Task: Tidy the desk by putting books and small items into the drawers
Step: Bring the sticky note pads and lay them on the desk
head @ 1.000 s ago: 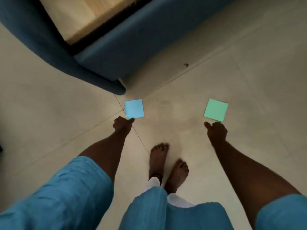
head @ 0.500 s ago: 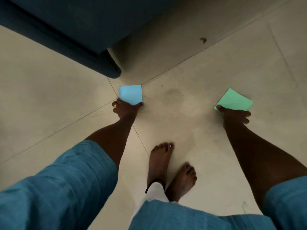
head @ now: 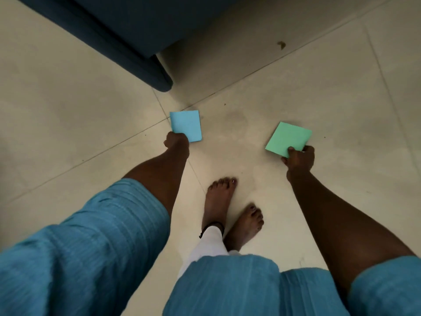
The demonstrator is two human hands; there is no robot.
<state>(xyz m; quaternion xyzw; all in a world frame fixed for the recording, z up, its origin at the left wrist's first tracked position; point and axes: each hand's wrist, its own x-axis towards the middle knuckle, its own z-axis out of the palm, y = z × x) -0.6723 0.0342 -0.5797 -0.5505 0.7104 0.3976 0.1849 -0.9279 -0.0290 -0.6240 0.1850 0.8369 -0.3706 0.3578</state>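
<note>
Square pale-blue paper note pad (head: 186,126) sits pinched by its near edge in the left hand (head: 176,143), just short of the rounded corner of the dark blue upholstered sofa (head: 127,37), which closes off the far left. The cream tiled floor (head: 330,92) lies open ahead and to the right. The right hand (head: 299,158) grips the near corner of the square mint-green paper note pad (head: 288,139). A second ago both pads lay flat on the tiles beyond the fingertips; now both are grasped. Being square, neither has a long axis: the blue one extends straight ahead, the green one is turned diamond-wise, angled ahead and leftward.
</note>
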